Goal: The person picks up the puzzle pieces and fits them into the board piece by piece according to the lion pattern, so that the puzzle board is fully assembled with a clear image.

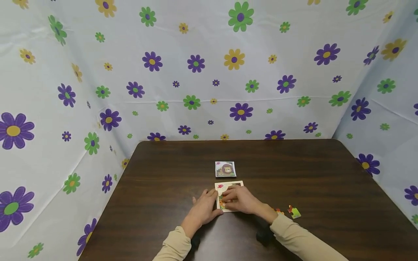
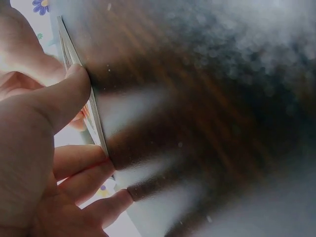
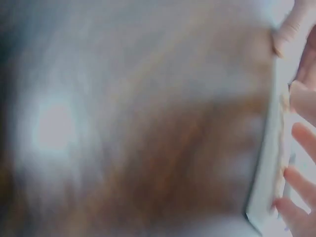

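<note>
A small jigsaw puzzle board (image 1: pixel 219 207) with a pale frame lies on the dark table, its inside partly filled with coloured picture. My left hand (image 1: pixel 203 209) holds the board at its near left corner; in the left wrist view the thumb (image 2: pixel 74 94) lies on the near edge and other fingers (image 2: pixel 86 170) touch the left side. Over the board's right part is my right hand (image 1: pixel 243 200). Its spread fingers (image 3: pixel 298 182) touch the puzzle's surface in the right wrist view. Whether a piece is under them is hidden.
Beyond the board lies a square picture card (image 1: pixel 225 169) with a lion. Loose puzzle pieces (image 1: pixel 295 212) lie to the right, one partly behind the right forearm. A flowered cloth (image 1: pixel 209 72) hangs around the table (image 1: pixel 156 174).
</note>
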Available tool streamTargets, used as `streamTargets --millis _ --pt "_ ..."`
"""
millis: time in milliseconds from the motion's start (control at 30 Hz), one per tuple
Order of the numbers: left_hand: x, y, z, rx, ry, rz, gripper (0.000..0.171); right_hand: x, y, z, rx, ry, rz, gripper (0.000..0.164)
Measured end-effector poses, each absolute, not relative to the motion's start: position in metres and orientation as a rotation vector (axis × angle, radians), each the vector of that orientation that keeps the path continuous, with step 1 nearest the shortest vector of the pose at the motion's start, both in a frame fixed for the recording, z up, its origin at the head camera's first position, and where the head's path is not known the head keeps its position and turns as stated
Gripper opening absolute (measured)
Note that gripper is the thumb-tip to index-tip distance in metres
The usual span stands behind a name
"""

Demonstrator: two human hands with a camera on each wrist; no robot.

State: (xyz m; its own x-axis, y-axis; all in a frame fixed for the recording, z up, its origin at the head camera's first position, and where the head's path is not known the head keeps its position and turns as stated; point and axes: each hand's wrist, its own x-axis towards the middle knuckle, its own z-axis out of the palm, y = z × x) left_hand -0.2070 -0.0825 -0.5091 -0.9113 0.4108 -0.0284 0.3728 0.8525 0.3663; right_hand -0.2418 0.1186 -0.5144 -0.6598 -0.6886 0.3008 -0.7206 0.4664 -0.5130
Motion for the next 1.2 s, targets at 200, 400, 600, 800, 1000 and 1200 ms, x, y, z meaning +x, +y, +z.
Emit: streamTargets --millis 200,400,600,800,1000,1200 --pt "-0.207 -0.080 -0.512 0.604 2.923 0.553 0.063 -0.246 0.150 -0.503 1.098 -2.732 1.161 0.024" --pt "-0.206 -0.082 -0.511 0.601 2.922 0.547 0.064 -0.247 0.186 -0.494 1.015 -2.743 1.089 0.024" --pt "-0.204 -0.083 -0.510 0.609 2.926 0.568 0.064 -0.239 0.214 -0.494 1.010 -2.789 1.054 0.026" --pt "-0.205 -0.083 -0.511 0.599 2.930 0.578 0.065 -0.231 0.237 -0.495 1.019 -2.890 1.059 0.029" --pt "-0.205 -0.081 -0.513 0.604 2.935 0.583 0.064 -0.226 0.255 -0.492 1.088 -2.984 1.063 0.031" --pt "-0.205 -0.080 -0.514 0.618 2.939 0.593 0.063 -0.218 0.260 -0.488 1.107 -3.077 0.963 0.038"
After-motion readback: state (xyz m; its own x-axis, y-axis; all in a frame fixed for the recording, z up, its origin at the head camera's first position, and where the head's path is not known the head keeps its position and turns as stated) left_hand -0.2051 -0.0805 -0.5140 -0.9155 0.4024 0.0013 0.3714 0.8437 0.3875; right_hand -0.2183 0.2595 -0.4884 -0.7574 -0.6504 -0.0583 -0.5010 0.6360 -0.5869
